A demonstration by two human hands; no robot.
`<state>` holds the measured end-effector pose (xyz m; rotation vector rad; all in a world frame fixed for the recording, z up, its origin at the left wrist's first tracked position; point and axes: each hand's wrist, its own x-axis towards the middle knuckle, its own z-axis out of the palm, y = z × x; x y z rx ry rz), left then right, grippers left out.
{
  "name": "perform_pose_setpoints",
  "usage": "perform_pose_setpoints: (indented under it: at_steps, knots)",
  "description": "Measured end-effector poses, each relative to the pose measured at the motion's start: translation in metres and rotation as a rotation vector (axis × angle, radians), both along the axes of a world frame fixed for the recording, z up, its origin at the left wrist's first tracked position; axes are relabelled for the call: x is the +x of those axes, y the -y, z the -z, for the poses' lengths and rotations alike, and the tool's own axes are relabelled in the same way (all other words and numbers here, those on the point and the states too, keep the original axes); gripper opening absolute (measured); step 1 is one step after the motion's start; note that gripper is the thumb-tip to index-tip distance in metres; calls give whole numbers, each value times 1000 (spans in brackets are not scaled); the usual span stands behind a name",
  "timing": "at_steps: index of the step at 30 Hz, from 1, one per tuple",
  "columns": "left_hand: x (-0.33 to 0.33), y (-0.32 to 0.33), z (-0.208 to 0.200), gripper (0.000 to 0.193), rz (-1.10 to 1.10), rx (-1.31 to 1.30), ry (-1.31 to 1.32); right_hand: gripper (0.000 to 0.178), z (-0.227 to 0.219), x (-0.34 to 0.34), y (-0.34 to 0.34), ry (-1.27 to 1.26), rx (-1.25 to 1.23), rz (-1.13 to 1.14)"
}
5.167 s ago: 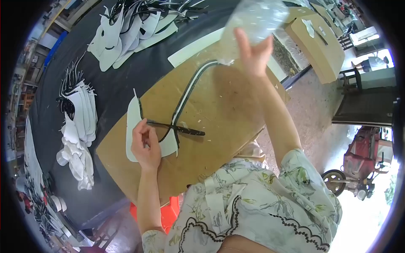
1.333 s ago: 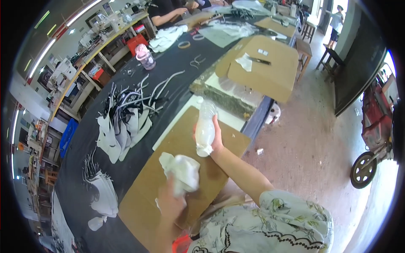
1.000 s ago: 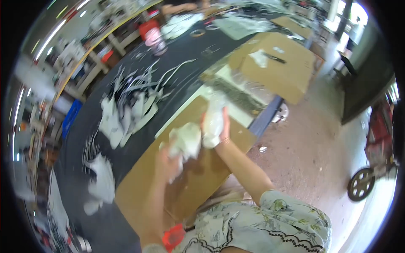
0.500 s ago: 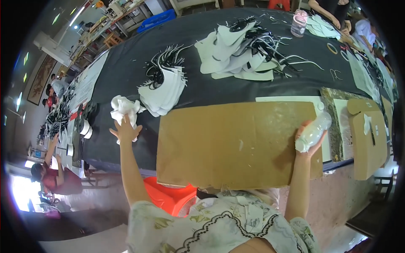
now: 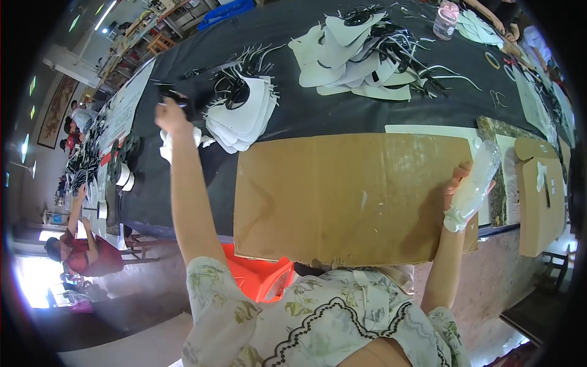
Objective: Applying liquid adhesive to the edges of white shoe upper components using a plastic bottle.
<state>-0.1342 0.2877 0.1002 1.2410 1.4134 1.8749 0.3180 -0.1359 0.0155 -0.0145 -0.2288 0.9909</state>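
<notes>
My right hand (image 5: 454, 186) is wrapped around a clear plastic bottle (image 5: 479, 177) with whitish content, tilted over the right side of a brown cardboard sheet (image 5: 354, 196). Past the sheet's far left corner, my left hand (image 5: 172, 117) is closed on something dark and smeared by motion, which I cannot make out. A crumpled white cloth (image 5: 165, 147) lies under my left wrist, partly hidden by it. Just right of that hand is a stack of white fabric pieces (image 5: 244, 113) with black and white straps at its far end.
A larger heap of white pieces with straps (image 5: 342, 58) lies farther back on the black-covered table (image 5: 202, 165). A pink-lidded jar (image 5: 446, 21) and tape roll (image 5: 491, 60) stand far right. Open cardboard box (image 5: 541, 202) sits at right; red plastic stool (image 5: 260, 275) below. Other people work around.
My left hand has left the white cloth, moved away from me and closed on a dark thing. The bottle in my right hand has shifted slightly right. The whole view has shifted a little.
</notes>
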Motion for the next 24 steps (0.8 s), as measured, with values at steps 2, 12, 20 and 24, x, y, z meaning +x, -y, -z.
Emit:
perform_pose_setpoints:
  at_steps: [2, 12, 20, 24]
  knots:
    - [11, 19, -65, 20, -301, 199, -425, 64, 0, 5, 9, 39, 46, -15]
    - [191, 223, -100, 27, 496, 1155, -885, 46, -86, 33, 66, -136, 205, 144]
    - [148, 314, 61, 41, 1394, 72, -939, 50, -81, 50, 112, 91, 122, 366]
    - [170, 275, 80, 34, 898, -150, -755, 65, -76, 9, 60, 454, -625, 645]
